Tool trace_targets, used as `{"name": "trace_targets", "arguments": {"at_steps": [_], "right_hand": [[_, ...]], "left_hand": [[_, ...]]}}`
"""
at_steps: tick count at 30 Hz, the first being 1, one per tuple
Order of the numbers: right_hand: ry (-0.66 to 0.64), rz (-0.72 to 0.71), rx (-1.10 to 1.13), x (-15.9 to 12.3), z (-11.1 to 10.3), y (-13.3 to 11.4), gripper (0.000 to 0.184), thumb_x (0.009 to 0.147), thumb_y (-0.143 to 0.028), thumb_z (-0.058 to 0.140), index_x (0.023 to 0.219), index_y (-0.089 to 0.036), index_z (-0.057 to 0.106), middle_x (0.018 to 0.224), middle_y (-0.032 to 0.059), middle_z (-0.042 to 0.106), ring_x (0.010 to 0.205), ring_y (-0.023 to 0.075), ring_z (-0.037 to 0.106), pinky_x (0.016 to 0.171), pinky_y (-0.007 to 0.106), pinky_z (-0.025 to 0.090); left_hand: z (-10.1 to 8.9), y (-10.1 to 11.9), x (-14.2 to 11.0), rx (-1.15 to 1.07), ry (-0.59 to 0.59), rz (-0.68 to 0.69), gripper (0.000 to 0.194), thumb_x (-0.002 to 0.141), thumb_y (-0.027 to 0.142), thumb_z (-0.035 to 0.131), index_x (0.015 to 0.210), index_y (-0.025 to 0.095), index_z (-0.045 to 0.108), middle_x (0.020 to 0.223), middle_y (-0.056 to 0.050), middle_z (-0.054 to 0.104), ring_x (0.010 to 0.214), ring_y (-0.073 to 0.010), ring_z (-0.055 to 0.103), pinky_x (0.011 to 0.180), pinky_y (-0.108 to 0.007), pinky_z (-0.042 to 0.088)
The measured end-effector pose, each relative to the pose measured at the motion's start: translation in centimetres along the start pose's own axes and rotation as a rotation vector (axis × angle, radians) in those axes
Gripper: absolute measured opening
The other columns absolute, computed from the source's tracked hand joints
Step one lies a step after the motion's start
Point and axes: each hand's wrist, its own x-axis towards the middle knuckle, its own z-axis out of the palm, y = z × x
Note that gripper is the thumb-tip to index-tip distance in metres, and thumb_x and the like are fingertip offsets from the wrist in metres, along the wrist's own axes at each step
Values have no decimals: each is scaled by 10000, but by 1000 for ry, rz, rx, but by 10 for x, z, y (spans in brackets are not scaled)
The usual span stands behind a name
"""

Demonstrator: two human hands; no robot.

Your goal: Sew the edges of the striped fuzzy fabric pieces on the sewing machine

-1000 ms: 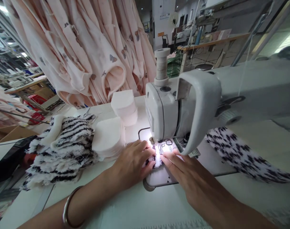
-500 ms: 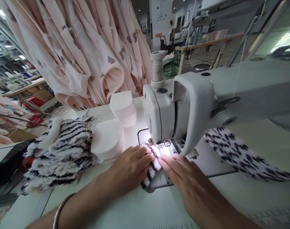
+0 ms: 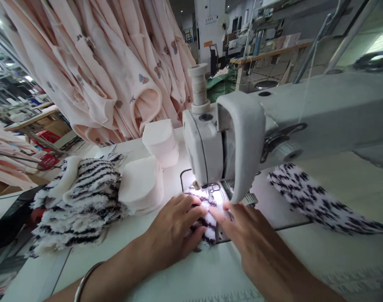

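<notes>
A small piece of black-and-white striped plush fabric [image 3: 210, 228] lies on the sewing machine's lit plate, its far end by the presser foot [image 3: 196, 184]. My left hand [image 3: 175, 230] holds it from the left, fingertips on top and thumb at its near part. From the right, my right hand [image 3: 241, 224] grips the fabric's edge with its fingertips, close to the other hand. The white sewing machine [image 3: 204, 147] stands above my fingers; its curved guard [image 3: 251, 142] hangs over the right hand. The fabric's underside and part of my right fingertips are hidden.
Striped plush pieces [image 3: 87, 201] are piled at left, beside two stacks of white pads, one near [image 3: 139, 182] and one farther back [image 3: 160, 136]. A spotted plush piece [image 3: 317, 201] lies at right. Pink garments [image 3: 115, 71] hang behind the table. A ruler scale [image 3: 229, 295] runs along the front.
The striped fabric has turned and now spreads more to the right, below my fingers. My left thumb has come away from the fingers, and my right fingers have bent more. The view has shifted slightly.
</notes>
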Motion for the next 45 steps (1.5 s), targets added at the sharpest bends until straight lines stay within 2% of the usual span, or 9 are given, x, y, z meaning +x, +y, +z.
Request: {"name": "trace_targets", "arguments": {"at_steps": [5,9,14,20,25,32,36,40,45], "right_hand": [[-103,-22,-39,18,-16,13,437,801,-75,330,1092,-256,601,852,67,555,767,198,523,606,308,457],[-92,-33,-97,12,-21,11,500,692,-2,329,1043,-232,600,892,70,530,796,216,511,614,344,456],[25,-16,-77,-28,-18,10,706,654,79,286,1263,-233,459,1125,81,474,1025,200,462,788,353,453],[70,106,-51,-50,-8,4,662,721,70,268,1246,-266,490,1194,68,477,1100,200,448,843,374,409],[89,113,-100,-49,-7,6,644,723,57,288,1233,-264,513,1177,63,506,1071,201,475,808,357,405],[59,86,-109,-42,-11,-16,638,731,56,296,1260,-243,492,1190,86,495,1109,216,454,829,351,405],[67,46,-195,-36,-2,-29,579,723,34,308,1205,-191,536,1154,110,530,1100,251,470,760,353,421],[117,-23,-253,-34,5,-22,509,735,6,320,1150,-157,566,1133,122,544,1083,263,480,729,345,418],[146,-58,-260,-22,2,-12,446,781,-16,315,1118,-141,580,1134,112,542,1101,251,470,790,350,397]], "left_hand": [[19,14,5,150,116,-124,199,812,194,524,1006,149,530,946,-99,546,833,-238,487,655,-394,470],[12,18,10,154,123,-164,181,827,170,518,1004,138,537,949,-106,550,857,-243,504,677,-406,487],[-6,14,7,-55,48,5,138,865,170,529,996,167,570,1043,-82,573,974,-192,530,802,-339,486],[7,9,3,-48,86,70,106,866,154,534,958,178,579,1019,-47,618,902,-162,569,778,-332,481],[8,9,0,-116,95,50,76,851,101,540,872,172,560,980,-30,623,878,-135,573,779,-293,486],[2,10,-5,-156,37,109,161,858,88,537,986,169,592,996,-50,636,934,-161,576,834,-320,499],[2,12,-8,-185,38,121,218,858,87,537,1060,155,584,1036,-63,641,985,-173,575,878,-324,502],[4,17,-7,-167,17,88,248,880,98,493,1112,146,568,1081,-77,628,1010,-186,569,903,-362,495],[4,14,-1,-126,7,61,237,895,111,457,1103,152,563,1069,-81,629,961,-185,584,847,-361,516]]}}
